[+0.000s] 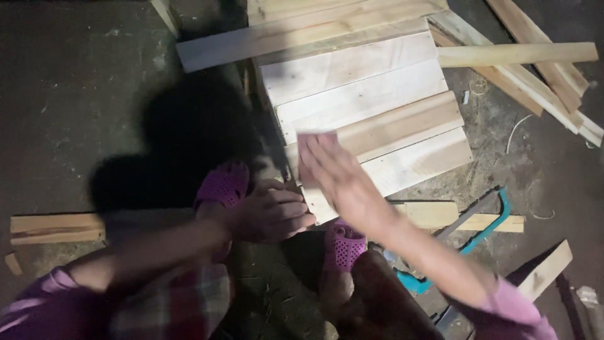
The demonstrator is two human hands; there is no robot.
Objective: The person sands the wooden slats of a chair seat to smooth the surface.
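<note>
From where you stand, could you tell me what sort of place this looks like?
Probably an informal woodworking spot on a bare floor: a panel of pale planks, loose wood offcuts scattered around, and a blue-framed hacksaw lying on the ground.

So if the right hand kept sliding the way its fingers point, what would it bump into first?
Probably nothing: the right hand lies flat on the wooden panel, whose boards look level ahead, though blur hides detail.
</note>
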